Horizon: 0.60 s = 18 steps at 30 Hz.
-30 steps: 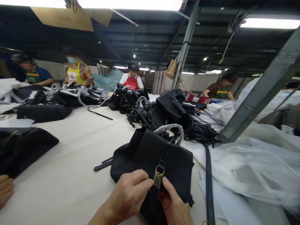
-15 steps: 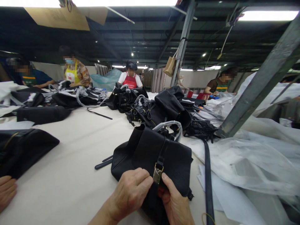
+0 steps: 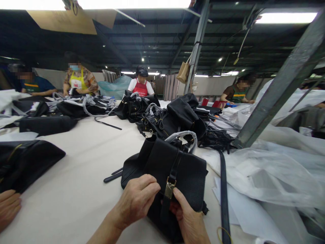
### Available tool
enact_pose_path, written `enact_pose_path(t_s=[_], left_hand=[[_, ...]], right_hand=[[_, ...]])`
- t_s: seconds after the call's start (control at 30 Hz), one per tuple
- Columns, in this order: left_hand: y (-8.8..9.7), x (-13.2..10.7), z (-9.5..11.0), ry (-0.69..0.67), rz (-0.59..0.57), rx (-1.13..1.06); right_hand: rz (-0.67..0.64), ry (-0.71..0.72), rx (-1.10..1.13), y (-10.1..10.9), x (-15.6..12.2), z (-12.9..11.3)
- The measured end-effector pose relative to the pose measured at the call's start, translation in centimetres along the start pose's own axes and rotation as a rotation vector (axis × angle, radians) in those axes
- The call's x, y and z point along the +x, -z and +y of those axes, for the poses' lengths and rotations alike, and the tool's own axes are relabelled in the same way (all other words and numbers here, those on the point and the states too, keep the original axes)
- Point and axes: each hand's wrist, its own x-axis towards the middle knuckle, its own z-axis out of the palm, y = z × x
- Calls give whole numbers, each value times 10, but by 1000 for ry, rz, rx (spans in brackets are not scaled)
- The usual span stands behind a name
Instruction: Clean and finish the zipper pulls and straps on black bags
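Observation:
A black leather handbag (image 3: pixel 165 162) lies on the cream table (image 3: pixel 83 162) right in front of me. Its flap strap ends in a gold clasp (image 3: pixel 169 189). My left hand (image 3: pixel 137 201) curls its fingers on the flap just left of the clasp. On the other side, my right hand (image 3: pixel 186 217) grips the bag below the clasp, thumb pointing up at the metal. The bag's handle, wrapped in grey film (image 3: pixel 184 135), sticks up behind the flap.
More black bags (image 3: pixel 175 118) are piled behind mine, and one (image 3: pixel 25 161) lies at the left with another person's hand (image 3: pixel 8 208) by it. White dust bags (image 3: pixel 274 173) and a loose black strap (image 3: pixel 223 189) cover the right side. Several co-workers sit along the far edge.
Both hands stay on the bag at the clasp. My left fingers have shifted slightly left off the clasp, and my right thumb has slid a little lower.

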Motion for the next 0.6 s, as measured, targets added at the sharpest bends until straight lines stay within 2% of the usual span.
enact_pose_path(t_s=[0.1, 0.23, 0.4, 0.5, 0.6], left_hand=[[1, 0, 0, -64, -41, 81], [-8, -1, 3, -122, -44, 133], [-14, -1, 5, -149, -12, 113], [-15, 0, 6, -153, -29, 121], [-16, 0, 6, -145, -49, 132]], right_hand=[[-7, -19, 39, -5, -3, -8], [22, -34, 53, -5, -3, -8], [21, -51, 57, -2, -1, -5], [8, -56, 21, -2, 0, -3], [49, -37, -11, -1, 0, -1]])
